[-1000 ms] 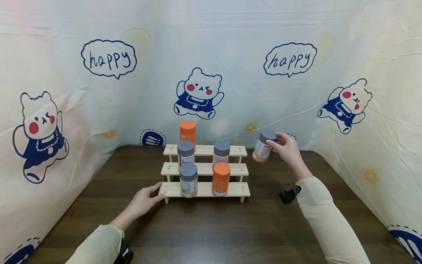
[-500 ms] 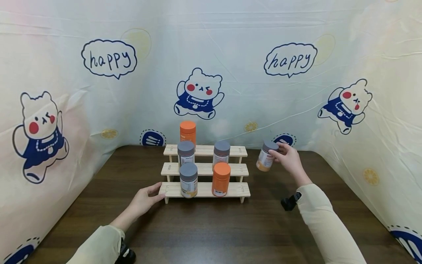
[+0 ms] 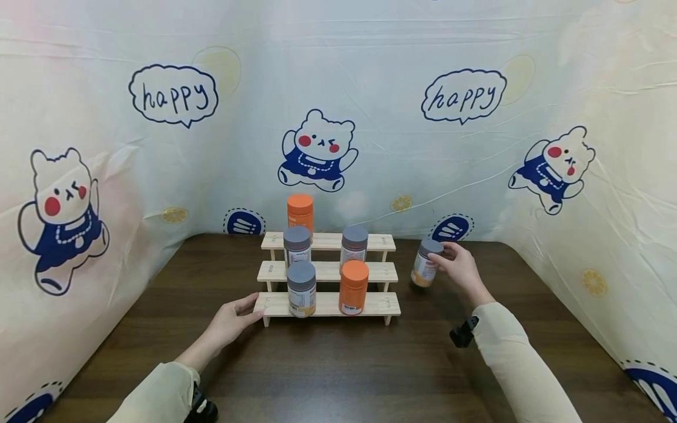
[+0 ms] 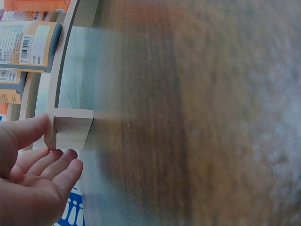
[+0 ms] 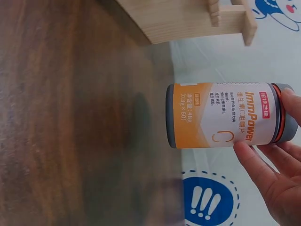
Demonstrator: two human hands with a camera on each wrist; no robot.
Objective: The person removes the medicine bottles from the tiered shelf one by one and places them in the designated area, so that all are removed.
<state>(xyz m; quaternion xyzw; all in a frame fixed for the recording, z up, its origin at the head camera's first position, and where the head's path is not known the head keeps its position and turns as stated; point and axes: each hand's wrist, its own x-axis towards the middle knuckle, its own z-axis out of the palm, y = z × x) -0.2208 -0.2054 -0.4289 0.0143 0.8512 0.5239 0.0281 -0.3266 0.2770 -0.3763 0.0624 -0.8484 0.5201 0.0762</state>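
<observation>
My right hand (image 3: 461,271) pinches a supplement bottle (image 5: 223,115) by its grey lid and upper side. Orange and white cover its label. In the head view this bottle leans slightly, low over the table to the right of a three-tier wooden display rack (image 3: 378,304); whether its base touches is unclear. My left hand (image 3: 231,322) holds the left end of the rack's lowest board, thumb at the front corner and fingers at the end. On that board stand a grey-lidded bottle (image 3: 302,291) and an orange bottle (image 3: 353,288).
Two more grey-lidded bottles, one at left (image 3: 297,244) and one at right (image 3: 354,244), stand on the middle tier, partly hidden. An orange bottle (image 3: 300,210) is on the top tier at left. Behind the dark wooden table (image 3: 338,370) hangs a printed cloth (image 3: 370,53).
The right hand has brought the grey-lidded bottle down from about the top tier's height toward the table, right of the rack. The left hand stays at the rack's end.
</observation>
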